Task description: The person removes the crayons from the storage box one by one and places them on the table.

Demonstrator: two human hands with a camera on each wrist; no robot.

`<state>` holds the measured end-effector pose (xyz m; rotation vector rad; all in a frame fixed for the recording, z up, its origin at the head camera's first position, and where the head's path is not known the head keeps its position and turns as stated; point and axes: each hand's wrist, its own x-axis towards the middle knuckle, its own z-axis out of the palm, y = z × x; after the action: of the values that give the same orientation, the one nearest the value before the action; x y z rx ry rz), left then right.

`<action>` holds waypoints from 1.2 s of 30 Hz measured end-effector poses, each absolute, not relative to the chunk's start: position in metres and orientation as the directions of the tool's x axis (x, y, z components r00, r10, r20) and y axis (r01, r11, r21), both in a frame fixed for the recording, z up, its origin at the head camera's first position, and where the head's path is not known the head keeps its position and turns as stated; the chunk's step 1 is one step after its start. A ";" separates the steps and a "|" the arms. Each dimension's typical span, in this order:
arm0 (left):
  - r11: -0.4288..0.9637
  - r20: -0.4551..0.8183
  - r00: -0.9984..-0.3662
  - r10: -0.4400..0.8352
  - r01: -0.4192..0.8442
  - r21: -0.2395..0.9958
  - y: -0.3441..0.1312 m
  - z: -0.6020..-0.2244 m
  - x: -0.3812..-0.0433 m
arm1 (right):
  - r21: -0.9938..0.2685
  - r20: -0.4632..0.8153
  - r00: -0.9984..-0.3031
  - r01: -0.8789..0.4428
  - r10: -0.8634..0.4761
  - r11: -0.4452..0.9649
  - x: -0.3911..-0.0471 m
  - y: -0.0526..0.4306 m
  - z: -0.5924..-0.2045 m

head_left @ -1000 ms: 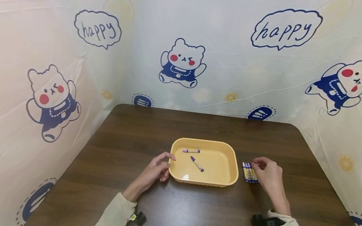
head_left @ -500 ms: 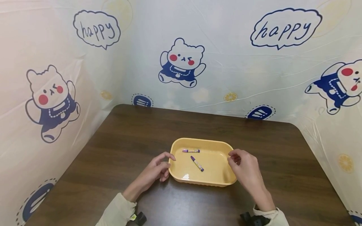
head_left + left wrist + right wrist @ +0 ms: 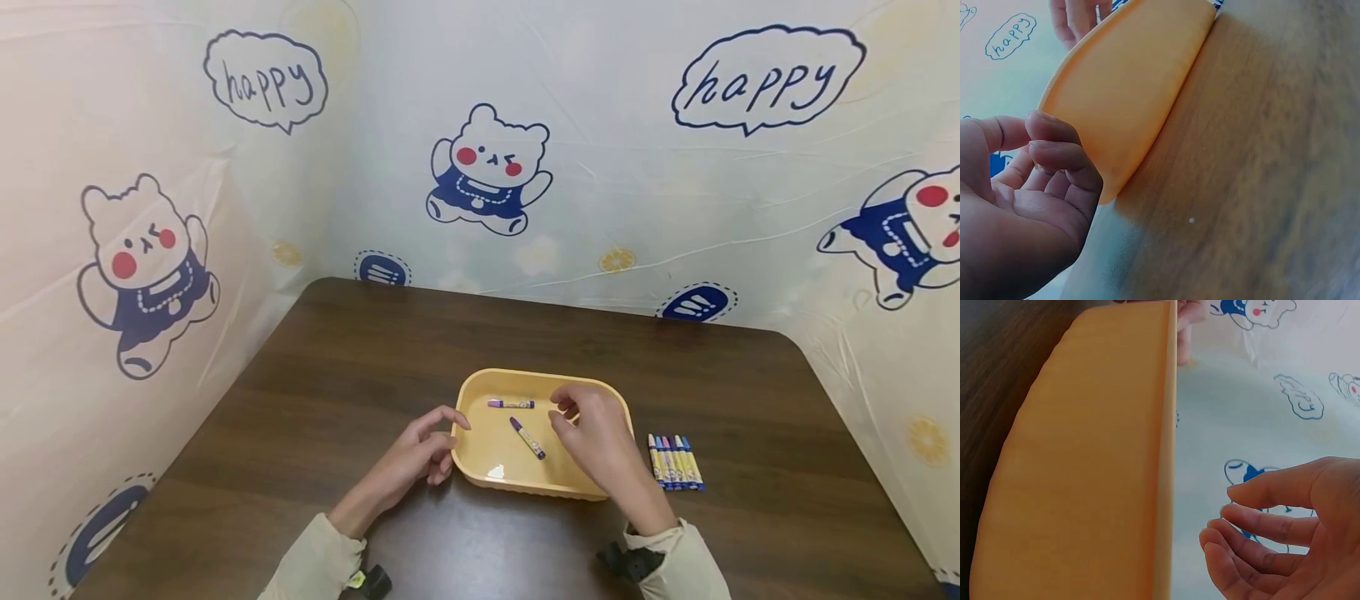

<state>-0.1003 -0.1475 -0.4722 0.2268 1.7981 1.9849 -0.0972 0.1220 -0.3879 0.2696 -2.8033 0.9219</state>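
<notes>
A yellow plastic tray stands on the table, with two purple-tipped crayons inside. One crayon lies level near the back wall; the other crayon lies slanted in the middle. At the tray's left rim, my left hand grips the edge, index finger over the inside and thumb outside. In the left wrist view this hand holds the rim. My right hand hovers over the tray's right half, right of the slanted crayon. The right wrist view shows this hand with loosely bent fingers and nothing between them.
Right of the tray, several crayons lie side by side in a neat row, close to the right forearm. Dark wooden table surrounds the tray. A printed curtain encloses the back and sides.
My right hand has moved left from the crayon row, past the tray's right rim, to over the tray. The row is uncovered again. The left hand keeps its place on the rim.
</notes>
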 end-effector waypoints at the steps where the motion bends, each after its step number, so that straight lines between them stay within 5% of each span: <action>1: -0.049 -0.176 -0.885 0.431 -0.218 0.975 -0.147 -0.472 -0.100 | -0.569 0.218 -0.969 -0.225 -0.118 0.791 -0.098 0.120 -0.388; 14: -0.034 -0.175 -0.888 0.426 -0.209 0.977 -0.146 -0.472 -0.099 | -0.556 0.274 -0.938 -0.335 -0.213 0.761 -0.106 0.100 -0.409; 26: -0.050 -0.155 -0.889 0.432 -0.195 0.980 -0.148 -0.471 -0.099 | -0.458 0.095 -0.976 -0.220 -0.198 0.861 -0.113 0.094 -0.441; 36: -0.037 -0.163 -0.886 0.435 -0.198 0.979 -0.147 -0.470 -0.098 | -0.441 0.112 -0.970 -0.244 -0.216 0.864 -0.110 0.093 -0.451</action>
<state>-0.0979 -0.1474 -0.4705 0.2484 1.8173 1.9744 -0.1104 0.0933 -0.4514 0.3676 -2.9755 0.7163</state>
